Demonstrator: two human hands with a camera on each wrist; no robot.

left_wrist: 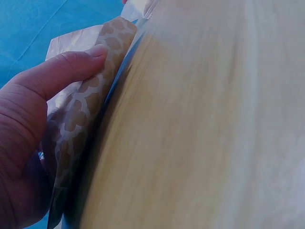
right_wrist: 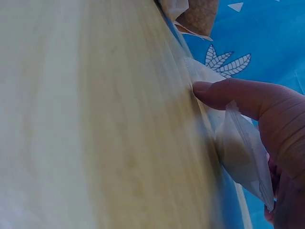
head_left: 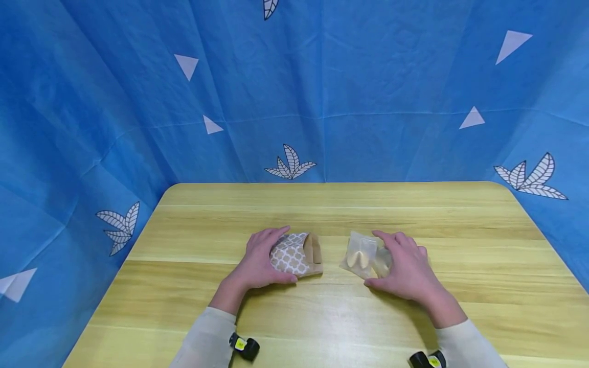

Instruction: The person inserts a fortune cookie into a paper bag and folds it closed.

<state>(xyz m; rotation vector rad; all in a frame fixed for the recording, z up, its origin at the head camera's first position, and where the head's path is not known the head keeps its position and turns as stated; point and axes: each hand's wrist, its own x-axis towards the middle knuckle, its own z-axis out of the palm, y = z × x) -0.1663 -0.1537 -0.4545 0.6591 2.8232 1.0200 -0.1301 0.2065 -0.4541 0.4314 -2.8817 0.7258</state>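
Note:
A small brown paper bag (head_left: 290,258) with a white lattice pattern lies on the table, its mouth facing right. My left hand (head_left: 261,258) grips it from the left, thumb along the near side and fingers along the far side. In the left wrist view the thumb presses on the patterned paper (left_wrist: 78,109). To the right are two small translucent packets (head_left: 360,255) with cream-coloured pieces inside, one overlapping the other. My right hand (head_left: 408,268) curves round them, thumb near and index finger far. The right wrist view shows one packet (right_wrist: 240,152) within the hand, partly hidden by it.
The wooden table (head_left: 331,322) carries the bag and packets, with a short gap between them. A blue cloth (head_left: 368,76) with white leaves and triangles hangs behind the table and along its left side. Each sleeve has a black wrist camera (head_left: 248,349) on it.

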